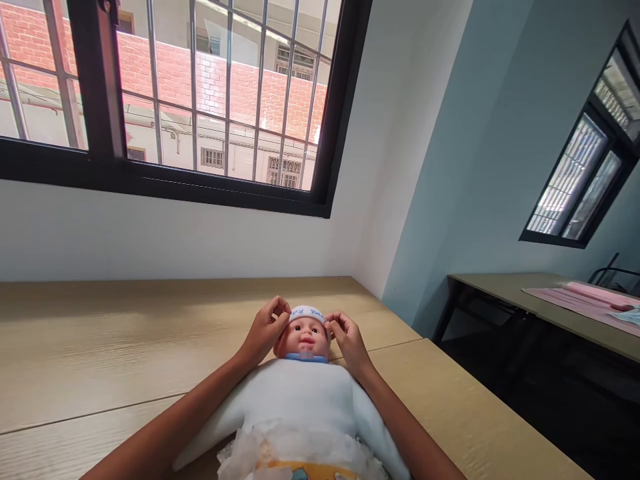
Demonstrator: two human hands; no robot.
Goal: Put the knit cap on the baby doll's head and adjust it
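Note:
A baby doll [303,339] lies on its back on a light wooden table [150,340], its head pointing away from me. It wears a white cap with blue lettering [307,313], a blue collar [306,358], a pale blue padded garment [295,407] and a frilly white diaper [300,457]. My left hand [264,330] pinches the cap's left edge beside the doll's forehead. At the cap's right edge, my right hand [349,343] pinches it too. The back of the doll's head is hidden.
A seam crosses the wooden tabletop, which meets a white wall at the far side. Above it is a barred black-framed window [195,100]. To the right, past the table's edge, stands a second table [515,300] with pink material [585,303] on it.

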